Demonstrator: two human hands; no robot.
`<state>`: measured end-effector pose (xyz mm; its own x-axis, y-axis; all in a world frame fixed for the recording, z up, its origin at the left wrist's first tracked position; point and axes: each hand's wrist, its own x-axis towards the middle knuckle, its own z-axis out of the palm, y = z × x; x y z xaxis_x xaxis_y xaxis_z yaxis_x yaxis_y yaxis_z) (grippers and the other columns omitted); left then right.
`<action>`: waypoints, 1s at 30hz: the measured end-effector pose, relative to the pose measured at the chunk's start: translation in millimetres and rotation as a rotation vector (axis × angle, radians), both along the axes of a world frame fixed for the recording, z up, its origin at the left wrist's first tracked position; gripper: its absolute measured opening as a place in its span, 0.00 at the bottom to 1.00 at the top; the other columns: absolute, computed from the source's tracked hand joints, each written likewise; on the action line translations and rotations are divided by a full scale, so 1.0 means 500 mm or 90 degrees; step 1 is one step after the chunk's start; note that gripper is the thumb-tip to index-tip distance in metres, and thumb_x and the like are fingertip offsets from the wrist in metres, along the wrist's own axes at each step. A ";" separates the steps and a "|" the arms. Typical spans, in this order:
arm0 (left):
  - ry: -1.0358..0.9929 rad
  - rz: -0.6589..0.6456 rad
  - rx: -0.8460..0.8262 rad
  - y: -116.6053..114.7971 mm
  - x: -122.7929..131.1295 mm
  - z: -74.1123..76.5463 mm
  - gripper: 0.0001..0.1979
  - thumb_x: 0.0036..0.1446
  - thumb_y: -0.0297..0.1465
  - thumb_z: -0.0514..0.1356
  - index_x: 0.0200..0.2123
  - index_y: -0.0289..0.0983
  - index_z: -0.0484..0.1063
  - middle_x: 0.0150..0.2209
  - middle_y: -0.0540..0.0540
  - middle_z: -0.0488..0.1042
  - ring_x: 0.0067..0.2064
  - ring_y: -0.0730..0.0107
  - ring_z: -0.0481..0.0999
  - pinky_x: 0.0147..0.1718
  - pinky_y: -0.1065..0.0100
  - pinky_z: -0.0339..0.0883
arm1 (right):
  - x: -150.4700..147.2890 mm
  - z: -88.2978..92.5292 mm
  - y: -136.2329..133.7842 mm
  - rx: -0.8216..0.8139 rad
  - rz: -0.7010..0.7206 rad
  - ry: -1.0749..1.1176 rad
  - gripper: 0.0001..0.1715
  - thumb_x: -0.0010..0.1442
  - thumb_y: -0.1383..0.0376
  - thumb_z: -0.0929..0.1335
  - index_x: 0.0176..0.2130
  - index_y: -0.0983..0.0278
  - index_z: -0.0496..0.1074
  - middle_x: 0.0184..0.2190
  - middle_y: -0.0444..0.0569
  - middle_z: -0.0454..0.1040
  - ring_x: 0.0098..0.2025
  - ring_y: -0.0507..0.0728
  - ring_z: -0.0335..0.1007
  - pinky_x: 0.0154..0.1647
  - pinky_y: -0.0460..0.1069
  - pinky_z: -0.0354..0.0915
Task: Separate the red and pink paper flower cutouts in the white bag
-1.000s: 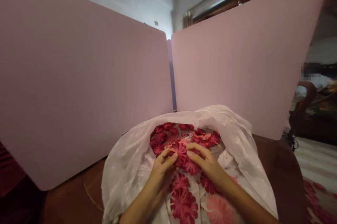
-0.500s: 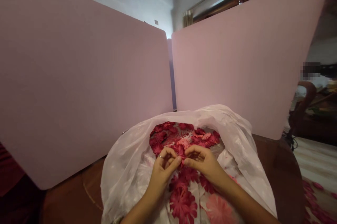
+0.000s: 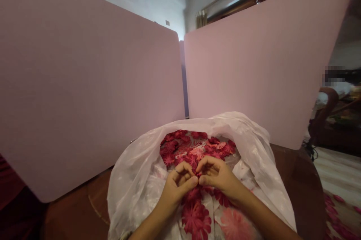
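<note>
My left hand [image 3: 179,183], with a ring on one finger, and my right hand [image 3: 218,174] meet over the mouth of a white plastic bag [image 3: 135,172]. Both are closed in a pinch, thumbs nearly touching, on a small red artificial flower piece [image 3: 197,174]. Most of that piece is hidden by the fingers. Just below the hands lies a red artificial flower [image 3: 196,219] with scalloped petals. Beside it, partly under my right forearm, is a pink flower [image 3: 235,224]. More red flowers [image 3: 170,148] fill the bag's opening beyond my fingertips.
The bag stands on a brown wooden table [image 3: 76,202]. Tall pink panels [image 3: 113,82] rise behind it on the left and right. Red petals [image 3: 335,213] lie on the floor at the right, near a dark curved chair arm [image 3: 328,108].
Both hands have dipped slightly, and their thumbs have come closer together over the red flower piece. The bag and the flowers around it look unchanged.
</note>
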<state>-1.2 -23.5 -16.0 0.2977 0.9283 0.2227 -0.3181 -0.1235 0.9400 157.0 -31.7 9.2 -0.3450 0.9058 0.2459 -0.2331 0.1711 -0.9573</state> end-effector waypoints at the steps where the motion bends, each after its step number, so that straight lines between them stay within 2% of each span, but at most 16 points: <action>1: -0.002 -0.004 -0.001 0.001 0.000 -0.001 0.18 0.40 0.40 0.70 0.25 0.36 0.67 0.22 0.53 0.64 0.25 0.75 0.61 0.26 0.73 0.54 | 0.000 0.001 0.000 0.002 0.000 -0.003 0.23 0.38 0.53 0.78 0.29 0.63 0.70 0.26 0.42 0.69 0.30 0.52 0.65 0.36 0.48 0.62; 6: 0.005 0.011 0.016 0.005 -0.003 -0.006 0.17 0.41 0.40 0.70 0.25 0.36 0.68 0.22 0.54 0.64 0.24 0.76 0.59 0.25 0.74 0.52 | 0.002 0.000 0.001 0.008 0.001 -0.006 0.22 0.39 0.53 0.77 0.29 0.63 0.70 0.26 0.42 0.68 0.30 0.52 0.65 0.35 0.47 0.62; 11: 0.008 0.082 0.054 -0.004 0.001 0.008 0.14 0.46 0.41 0.67 0.24 0.37 0.70 0.24 0.53 0.65 0.27 0.74 0.62 0.28 0.72 0.56 | 0.003 0.001 0.001 0.034 -0.020 -0.007 0.16 0.48 0.55 0.74 0.32 0.63 0.72 0.28 0.43 0.69 0.32 0.52 0.66 0.38 0.48 0.62; 13: -0.009 0.106 0.041 -0.008 0.005 0.018 0.14 0.47 0.41 0.66 0.25 0.37 0.70 0.25 0.52 0.67 0.28 0.72 0.64 0.30 0.72 0.58 | 0.003 0.002 0.004 0.025 -0.054 -0.004 0.16 0.48 0.55 0.73 0.31 0.63 0.71 0.29 0.43 0.70 0.34 0.53 0.67 0.40 0.49 0.63; 16: -0.041 0.179 0.012 -0.005 0.006 0.029 0.16 0.44 0.42 0.67 0.24 0.37 0.68 0.28 0.50 0.70 0.30 0.72 0.67 0.32 0.71 0.61 | 0.006 0.000 0.013 0.020 -0.148 0.014 0.18 0.44 0.54 0.75 0.31 0.62 0.71 0.30 0.44 0.71 0.37 0.56 0.69 0.43 0.50 0.64; 20: -0.045 0.254 -0.008 0.008 -0.001 0.035 0.19 0.37 0.40 0.71 0.22 0.36 0.66 0.22 0.52 0.70 0.25 0.75 0.66 0.28 0.73 0.60 | 0.011 -0.008 0.028 0.031 -0.210 0.018 0.21 0.43 0.52 0.75 0.34 0.62 0.73 0.32 0.47 0.73 0.39 0.58 0.69 0.44 0.52 0.65; 25: -0.060 0.230 -0.026 0.011 -0.005 0.041 0.20 0.35 0.35 0.72 0.30 0.36 0.68 0.21 0.52 0.73 0.25 0.73 0.70 0.28 0.72 0.61 | 0.012 -0.013 0.033 -0.003 -0.209 0.018 0.18 0.42 0.54 0.75 0.27 0.64 0.72 0.27 0.45 0.71 0.34 0.56 0.68 0.40 0.51 0.63; 30: -0.019 0.226 -0.036 0.012 -0.011 0.033 0.15 0.39 0.37 0.70 0.29 0.35 0.74 0.22 0.51 0.72 0.25 0.71 0.68 0.28 0.71 0.60 | 0.014 -0.011 0.037 -0.019 -0.227 0.018 0.20 0.40 0.54 0.75 0.22 0.63 0.66 0.22 0.41 0.65 0.28 0.52 0.62 0.33 0.48 0.60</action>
